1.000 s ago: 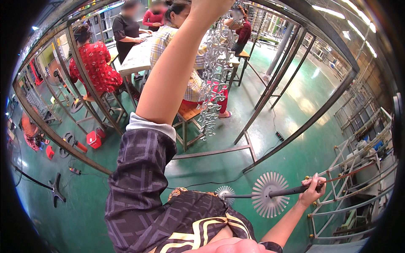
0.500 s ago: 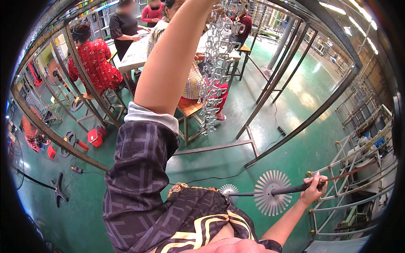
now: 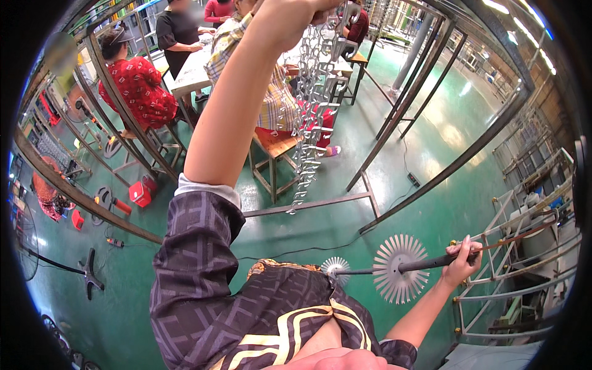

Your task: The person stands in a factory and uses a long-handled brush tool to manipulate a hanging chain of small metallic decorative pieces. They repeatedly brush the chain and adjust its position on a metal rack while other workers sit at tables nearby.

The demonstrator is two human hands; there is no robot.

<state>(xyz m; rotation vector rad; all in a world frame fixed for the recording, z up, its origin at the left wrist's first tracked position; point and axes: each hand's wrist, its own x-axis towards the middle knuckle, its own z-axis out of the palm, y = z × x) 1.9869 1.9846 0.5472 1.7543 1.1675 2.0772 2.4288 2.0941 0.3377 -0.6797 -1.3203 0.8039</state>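
Observation:
My left hand [image 3: 302, 17] is raised to the top edge of the view, its fingers curled at hanging strings of small metal brackets [image 3: 314, 105]. Its fingertips are partly cut off by the edge. The silvery brackets dangle one below another, reaching down past the frame's lower bar. At the lower right my right hand [image 3: 462, 262] is wrapped round the end of a dark rod [image 3: 425, 264]. A large slotted metal disc [image 3: 399, 269] sits on that rod, and a smaller slotted disc [image 3: 336, 270] is farther along it, beside my clothing.
A metal frame [image 3: 394, 123] stands around the hanging brackets. Beyond it several people sit or stand at a white table [image 3: 191, 74], near a wooden stool [image 3: 274, 145]. Wire racks [image 3: 518, 265] stand at the right. A cable [image 3: 290, 262] crosses the green floor; a red bin [image 3: 140, 193] is at left.
My left hand has come lower into view at the strings. The brackets' lower end has shifted down and slightly left. My right hand and the rod have risen slightly.

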